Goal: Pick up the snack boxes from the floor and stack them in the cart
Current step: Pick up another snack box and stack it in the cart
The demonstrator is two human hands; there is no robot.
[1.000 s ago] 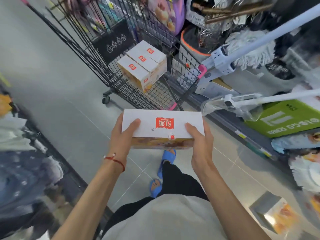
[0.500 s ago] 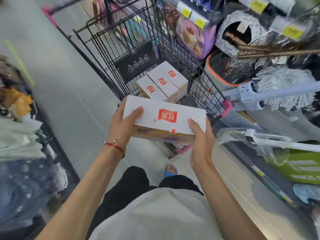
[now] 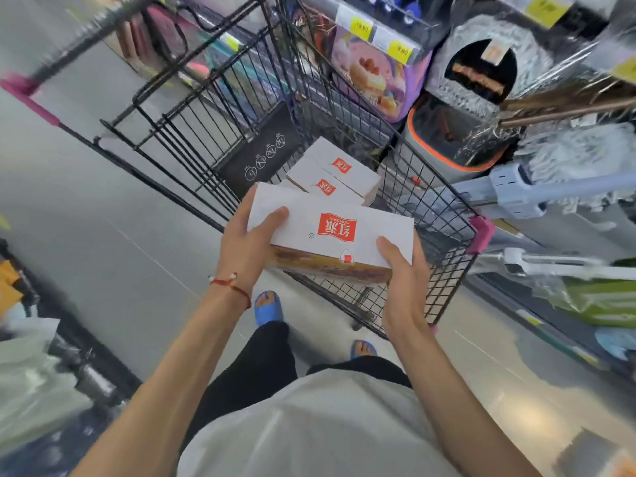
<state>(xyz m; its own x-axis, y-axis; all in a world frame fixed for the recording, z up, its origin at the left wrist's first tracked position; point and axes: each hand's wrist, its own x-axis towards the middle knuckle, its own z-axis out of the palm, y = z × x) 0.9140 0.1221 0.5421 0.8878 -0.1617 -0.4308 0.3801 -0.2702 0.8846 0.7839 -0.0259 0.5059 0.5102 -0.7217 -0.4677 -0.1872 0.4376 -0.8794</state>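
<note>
I hold a white snack box [image 3: 330, 232] with a red logo over the near end of the black wire cart [image 3: 444, 228]. My left hand [image 3: 246, 246] grips its left end, thumb on top. My right hand [image 3: 402, 270] grips its right end the same way. Inside the cart lie several more white boxes with red logos [image 3: 339, 175], side by side, partly hidden behind the box I hold. The held box hangs tilted a little, above the cart's rim.
Shelves of goods line the right side: a purple package [image 3: 378, 74], a grey mop head [image 3: 481, 63], mop handles [image 3: 568, 191] jutting towards the cart. Dark bundles [image 3: 34, 373] crowd the left edge. Grey floor [image 3: 120, 235] runs left of the cart. My blue sandals [image 3: 268, 306] stand by it.
I have stepped closer to the cart and carried the box forward and up, from over the floor to over the cart's near end. Both hands keep the same grip.
</note>
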